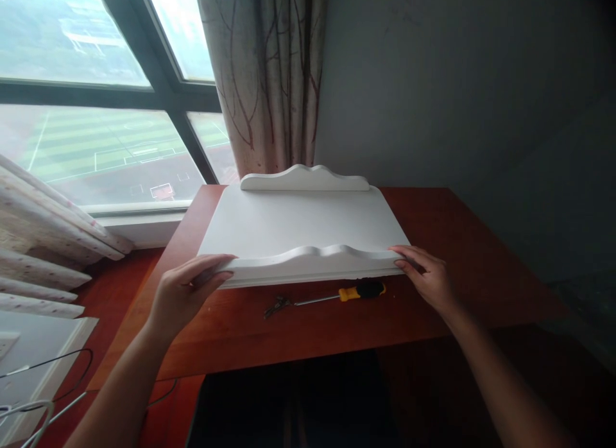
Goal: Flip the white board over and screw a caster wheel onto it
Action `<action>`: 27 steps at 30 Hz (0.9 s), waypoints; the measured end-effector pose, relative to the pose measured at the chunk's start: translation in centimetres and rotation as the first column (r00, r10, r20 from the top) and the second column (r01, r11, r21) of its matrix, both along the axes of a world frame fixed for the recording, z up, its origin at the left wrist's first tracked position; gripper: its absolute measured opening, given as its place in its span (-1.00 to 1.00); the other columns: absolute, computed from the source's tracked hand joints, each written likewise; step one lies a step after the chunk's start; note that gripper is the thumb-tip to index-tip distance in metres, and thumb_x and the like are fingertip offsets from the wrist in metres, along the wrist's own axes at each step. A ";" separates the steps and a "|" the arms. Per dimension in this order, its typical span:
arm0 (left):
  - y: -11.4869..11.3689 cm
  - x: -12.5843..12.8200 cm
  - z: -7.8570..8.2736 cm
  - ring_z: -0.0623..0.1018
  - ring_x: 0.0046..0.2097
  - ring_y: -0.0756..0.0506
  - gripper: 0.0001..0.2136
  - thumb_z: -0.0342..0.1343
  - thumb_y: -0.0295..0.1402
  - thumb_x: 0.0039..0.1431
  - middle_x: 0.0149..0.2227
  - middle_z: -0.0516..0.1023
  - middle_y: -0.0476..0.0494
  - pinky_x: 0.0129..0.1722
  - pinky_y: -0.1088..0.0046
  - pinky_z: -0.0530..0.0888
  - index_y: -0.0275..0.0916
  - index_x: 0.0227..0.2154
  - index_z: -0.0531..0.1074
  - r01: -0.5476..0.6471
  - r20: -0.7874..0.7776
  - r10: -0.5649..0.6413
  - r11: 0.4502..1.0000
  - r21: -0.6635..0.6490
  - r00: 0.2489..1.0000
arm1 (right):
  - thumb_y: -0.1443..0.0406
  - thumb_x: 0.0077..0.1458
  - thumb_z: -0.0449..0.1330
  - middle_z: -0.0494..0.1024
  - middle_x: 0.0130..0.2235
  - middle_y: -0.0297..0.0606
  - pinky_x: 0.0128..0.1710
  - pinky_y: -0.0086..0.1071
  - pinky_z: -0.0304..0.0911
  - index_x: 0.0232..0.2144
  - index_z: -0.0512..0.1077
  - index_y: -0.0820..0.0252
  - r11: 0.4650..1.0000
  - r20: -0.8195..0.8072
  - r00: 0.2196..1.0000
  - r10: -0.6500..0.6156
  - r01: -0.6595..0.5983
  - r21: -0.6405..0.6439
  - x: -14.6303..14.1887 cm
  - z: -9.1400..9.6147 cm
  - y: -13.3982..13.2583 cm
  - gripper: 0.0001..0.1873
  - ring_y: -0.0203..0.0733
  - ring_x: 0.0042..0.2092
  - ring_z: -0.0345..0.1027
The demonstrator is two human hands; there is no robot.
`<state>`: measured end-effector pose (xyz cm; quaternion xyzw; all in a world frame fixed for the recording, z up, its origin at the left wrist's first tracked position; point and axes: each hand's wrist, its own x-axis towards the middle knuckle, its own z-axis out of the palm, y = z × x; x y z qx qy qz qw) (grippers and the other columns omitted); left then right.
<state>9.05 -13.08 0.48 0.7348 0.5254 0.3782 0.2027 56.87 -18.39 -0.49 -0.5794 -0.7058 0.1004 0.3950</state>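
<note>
Lying flat, smooth white board [303, 223] with two scalloped rails

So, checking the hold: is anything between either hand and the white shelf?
Nothing visible. The left hand and right hand both touch the front rail of the white shelf; the screwdriver lies apart on the table.

white panel [303, 226]: matt painted wood | table [457, 242]: glossy reddish wood

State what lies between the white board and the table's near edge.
A screwdriver with a yellow-and-black handle, and small metal pieces at its tip; shown in the head view.
</note>
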 end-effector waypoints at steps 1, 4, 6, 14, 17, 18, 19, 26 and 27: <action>-0.1 0.1 0.0 0.55 -0.28 -0.07 -0.71 0.26 -0.12 0.12 -0.18 0.64 -0.06 -0.27 0.47 0.48 -0.09 -0.12 0.58 -0.004 0.006 0.004 1.000 -0.014 1.000 | 0.13 0.25 0.17 0.61 0.00 -0.26 0.07 -0.06 0.38 -0.02 0.54 -0.06 1.000 -0.004 1.000 -0.001 0.001 -0.001 0.0 0.0 0.0 -0.71 -0.02 0.04 0.47; -0.1 0.1 0.5 0.47 -0.41 -0.03 -0.69 0.28 -0.11 0.09 -0.26 0.63 -0.05 -0.43 0.49 0.42 -0.09 -0.13 0.59 -0.019 0.024 0.020 0.998 -0.062 1.000 | 0.14 0.23 0.20 0.61 -0.01 -0.28 0.07 -0.08 0.38 -0.02 0.54 -0.09 1.000 -0.033 0.999 0.014 -0.015 -0.008 0.2 0.1 0.0 -0.72 -0.03 0.03 0.47; -0.1 0.0 1.1 0.44 -0.45 -0.01 -0.68 0.29 -0.11 0.07 -0.29 0.64 -0.04 -0.47 0.49 0.39 -0.10 -0.14 0.60 -0.011 0.041 0.016 0.994 -0.113 0.999 | 0.14 0.20 0.23 0.61 -0.02 -0.29 0.07 -0.11 0.38 -0.03 0.55 -0.10 0.998 -0.063 0.997 0.039 -0.043 -0.053 0.5 0.4 0.2 -0.72 -0.04 0.03 0.48; 3.4 -1.5 2.2 0.57 -0.13 -0.13 -0.67 0.23 -0.10 0.15 -0.09 0.63 -0.16 -0.04 0.34 0.51 -0.23 -0.16 0.59 -0.202 0.278 0.246 0.963 -0.179 0.928 | 0.05 0.22 0.18 0.58 0.03 -0.23 0.11 -0.13 0.34 -0.07 0.55 -0.01 0.979 -0.380 0.911 -0.158 0.095 -0.180 3.5 -0.5 3.0 -0.69 -0.04 0.06 0.46; 6.0 -2.0 1.8 0.54 -0.04 -0.17 -0.54 0.28 -0.06 0.06 -0.01 0.59 -0.22 0.04 0.28 0.49 -0.27 -0.07 0.54 -0.205 0.282 0.276 0.945 -0.256 0.919 | 0.02 0.17 0.22 0.59 0.01 -0.20 0.05 -0.12 0.38 -0.08 0.55 0.03 0.960 -0.393 0.885 -0.249 0.174 -0.218 4.6 -1.6 5.0 -0.64 -0.03 0.01 0.49; 6.8 -2.2 1.6 0.54 -0.03 -0.17 -0.50 0.30 -0.05 0.03 0.01 0.58 -0.24 0.02 0.30 0.50 -0.28 -0.04 0.53 -0.201 0.277 0.284 0.935 -0.293 0.918 | 0.01 0.16 0.22 0.60 -0.01 -0.19 0.03 -0.12 0.39 -0.08 0.55 0.04 0.956 -0.397 0.878 -0.268 0.191 -0.222 4.9 -1.8 5.5 -0.63 -0.03 -0.01 0.49; 7.5 -2.3 1.4 0.53 -0.04 -0.16 -0.46 0.31 -0.03 0.00 0.03 0.57 -0.25 -0.02 0.34 0.51 -0.29 -0.02 0.52 -0.197 0.272 0.294 0.923 -0.331 0.916 | 0.00 0.15 0.23 0.61 -0.03 -0.18 0.01 -0.12 0.40 -0.08 0.55 0.05 0.951 -0.399 0.871 -0.287 0.209 -0.227 5.0 -2.0 6.1 -0.62 -0.02 -0.03 0.50; 9.8 -2.9 -0.1 0.55 -0.29 -0.08 -0.42 0.33 -0.01 -0.02 -0.20 0.65 -0.17 -0.44 0.56 0.45 -0.34 -0.02 0.50 -0.101 0.292 0.307 0.826 -0.554 0.906 | -0.03 0.08 0.26 0.64 -0.11 -0.19 -0.09 -0.17 0.43 -0.18 0.60 0.09 0.911 -0.366 0.859 -0.358 0.235 -0.339 5.4 -2.5 8.9 -0.60 0.01 -0.07 0.51; 9.8 -2.9 -0.2 0.55 -0.33 -0.08 -0.44 0.32 -0.02 0.00 -0.24 0.65 -0.16 -0.47 0.55 0.45 -0.35 -0.04 0.51 -0.088 0.305 0.311 0.816 -0.571 0.900 | -0.04 0.08 0.26 0.65 -0.12 -0.19 -0.12 -0.19 0.43 -0.18 0.60 0.09 0.904 -0.361 0.863 -0.353 0.215 -0.370 5.4 -2.5 9.2 -0.59 0.00 -0.08 0.51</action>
